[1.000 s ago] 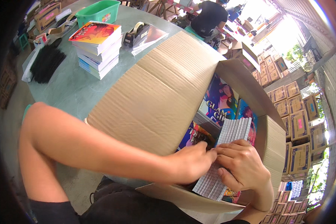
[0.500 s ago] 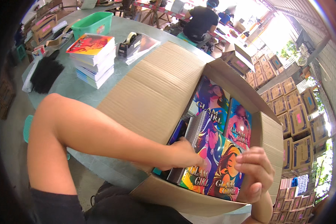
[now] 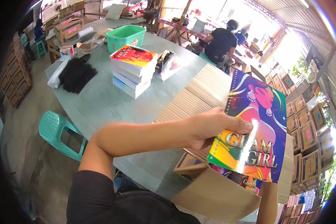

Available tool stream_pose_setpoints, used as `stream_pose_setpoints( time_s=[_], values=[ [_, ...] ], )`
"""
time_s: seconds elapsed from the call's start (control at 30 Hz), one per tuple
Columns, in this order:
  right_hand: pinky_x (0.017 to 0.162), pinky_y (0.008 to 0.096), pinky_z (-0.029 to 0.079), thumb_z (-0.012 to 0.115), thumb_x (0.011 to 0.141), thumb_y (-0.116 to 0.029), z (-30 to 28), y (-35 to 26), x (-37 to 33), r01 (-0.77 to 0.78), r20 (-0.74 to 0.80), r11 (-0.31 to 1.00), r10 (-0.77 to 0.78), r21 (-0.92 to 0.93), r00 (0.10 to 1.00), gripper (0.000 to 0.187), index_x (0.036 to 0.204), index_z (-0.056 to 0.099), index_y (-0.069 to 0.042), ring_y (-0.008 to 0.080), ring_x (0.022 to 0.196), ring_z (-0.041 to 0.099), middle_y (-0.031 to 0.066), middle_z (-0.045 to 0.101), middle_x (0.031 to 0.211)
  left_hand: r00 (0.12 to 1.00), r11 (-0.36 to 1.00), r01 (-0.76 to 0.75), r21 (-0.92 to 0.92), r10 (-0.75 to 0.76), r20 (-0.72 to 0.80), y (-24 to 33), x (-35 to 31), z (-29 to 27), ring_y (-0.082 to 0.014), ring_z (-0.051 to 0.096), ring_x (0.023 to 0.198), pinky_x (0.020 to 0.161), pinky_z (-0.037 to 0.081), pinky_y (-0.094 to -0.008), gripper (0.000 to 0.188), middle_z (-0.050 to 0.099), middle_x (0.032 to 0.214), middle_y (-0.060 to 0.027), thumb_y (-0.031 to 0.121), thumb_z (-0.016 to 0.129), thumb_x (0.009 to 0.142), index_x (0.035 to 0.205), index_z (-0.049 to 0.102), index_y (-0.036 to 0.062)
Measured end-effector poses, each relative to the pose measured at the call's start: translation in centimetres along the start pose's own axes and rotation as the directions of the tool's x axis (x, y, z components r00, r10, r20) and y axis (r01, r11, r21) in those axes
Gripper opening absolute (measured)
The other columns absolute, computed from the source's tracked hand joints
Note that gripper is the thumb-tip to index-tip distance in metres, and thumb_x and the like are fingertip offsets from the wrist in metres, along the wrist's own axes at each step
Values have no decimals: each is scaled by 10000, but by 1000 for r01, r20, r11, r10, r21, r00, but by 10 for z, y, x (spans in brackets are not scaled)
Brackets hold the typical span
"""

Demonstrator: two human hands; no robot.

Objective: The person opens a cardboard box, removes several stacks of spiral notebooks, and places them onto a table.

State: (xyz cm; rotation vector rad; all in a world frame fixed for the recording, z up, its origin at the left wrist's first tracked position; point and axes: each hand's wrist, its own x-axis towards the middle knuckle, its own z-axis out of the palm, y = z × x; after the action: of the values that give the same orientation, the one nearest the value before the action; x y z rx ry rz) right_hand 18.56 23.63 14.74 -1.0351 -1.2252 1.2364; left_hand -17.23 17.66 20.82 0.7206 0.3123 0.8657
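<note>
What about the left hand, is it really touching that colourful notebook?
Touching. The head view shows the left hand gripping the colourful notebook by its coil-bound side, with the thumb lying across the front cover.

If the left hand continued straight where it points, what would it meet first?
Past the spiral notebook it holds, the left hand might first meet the right cardboard flap, but depth is unclear.

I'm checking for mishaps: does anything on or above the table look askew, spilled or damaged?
I see nothing spilled or damaged. The stack on the table looks slightly askew: its layers are out of line, so its sides look stepped. The notebook tilts too, but that isn't odd, as the left hand holds it.
</note>
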Motion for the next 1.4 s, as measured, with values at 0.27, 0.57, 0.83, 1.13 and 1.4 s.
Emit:
stream_pose_setpoints(
  time_s=[0.27, 0.57, 0.83, 1.13, 1.4],
  values=[
    [592, 283, 512, 437, 805, -657, 280, -36, 25, -475, 426, 878, 452, -57, 784, 730, 1118, 503, 0, 152, 711, 606, 56, 606, 916, 978, 996, 48, 81, -30, -206, 52, -143, -110, -181, 627, 877, 770, 533, -352, 428, 602, 1016, -99, 149, 680, 778, 1138, 489, 18],
    [670, 393, 551, 676, 761, -380, 460, 24, 80, -361, 330, 931, 355, -47, 875, 555, 1159, 486, -42, 223, 837, 627, 106, 581, 1016, 930, 916, -328, -232, 270, -251, 155, -237, -224, -232, 570, 1032, 888, 467, -389, 558, 537, 1173, -127, 313, 632, 818, 1245, 423, 21],
    [865, 497, 472, 718, 738, -277, 577, 69, 124, -420, 143, 756, 407, 503, 902, 587, 1199, 396, -108, 297, 997, 531, 136, 479, 1092, 710, 749, -301, 590, 590, -386, 246, -187, -377, -196, 609, 882, 823, 492, -344, 300, 618, 952, -89, 219, 626, 792, 1016, 570, 28],
    [768, 406, 514, 551, 859, -348, 556, 102, 123, -759, 281, 651, 733, -21, 620, 583, 1254, 306, 4, 272, 902, 590, 168, 525, 1046, 715, 623, 286, 728, 368, -595, 295, -170, -417, -151, 581, 869, 734, 449, -259, 459, 615, 931, -55, 398, 650, 758, 1038, 599, 38],
    [736, 265, 490, 509, 920, -288, 456, -68, 37, -86, 641, 918, 334, -386, 691, 336, 1148, 504, -42, 146, 872, 610, 76, 608, 1013, 442, 40, 554, 831, 832, -335, 318, -203, -467, -324, 449, 1128, 914, 381, -429, 811, 460, 1216, -231, 553, 663, 715, 1255, 441, -10]
  ],
)
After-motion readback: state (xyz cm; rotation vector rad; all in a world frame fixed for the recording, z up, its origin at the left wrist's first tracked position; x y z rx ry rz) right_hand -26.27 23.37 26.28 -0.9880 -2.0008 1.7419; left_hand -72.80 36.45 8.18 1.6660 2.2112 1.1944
